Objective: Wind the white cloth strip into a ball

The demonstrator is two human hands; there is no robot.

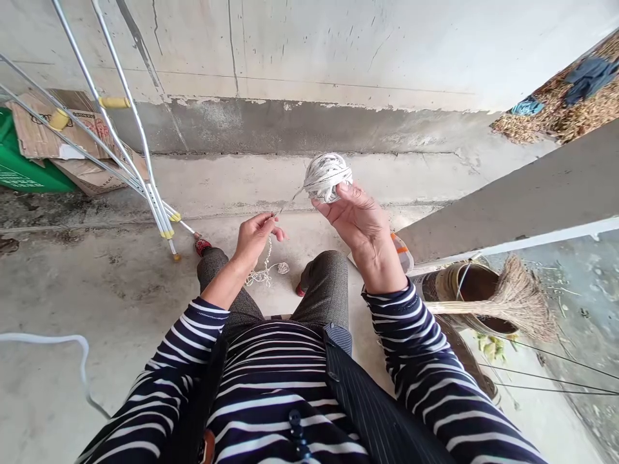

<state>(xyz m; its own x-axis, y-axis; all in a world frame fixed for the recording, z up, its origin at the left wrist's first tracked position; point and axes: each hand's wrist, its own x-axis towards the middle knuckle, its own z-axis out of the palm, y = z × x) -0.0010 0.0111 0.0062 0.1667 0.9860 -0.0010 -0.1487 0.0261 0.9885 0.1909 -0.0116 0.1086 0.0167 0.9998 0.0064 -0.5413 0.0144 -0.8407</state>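
A ball of white yarn [327, 175] with dark strands in it is held up in front of me by my right hand [360, 219], thumb and fingers around its lower right side. From the ball a thin strand runs down to the left. My left hand [256, 238] pinches that strand between thumb and fingertips. Below it hangs a knotted or chained length of cord [264, 274], which reaches the floor between my feet. There a small whitish bundle [283, 267] lies beside the loose cord.
Metal crutches [145, 174] lean at the left before cardboard boxes [77, 142] and a green bin [22, 158]. At the right are a straw broom [517, 299] and a bucket [449, 280]. A white hose [72, 338] crosses the floor at left. A wall [309, 51] stands ahead.
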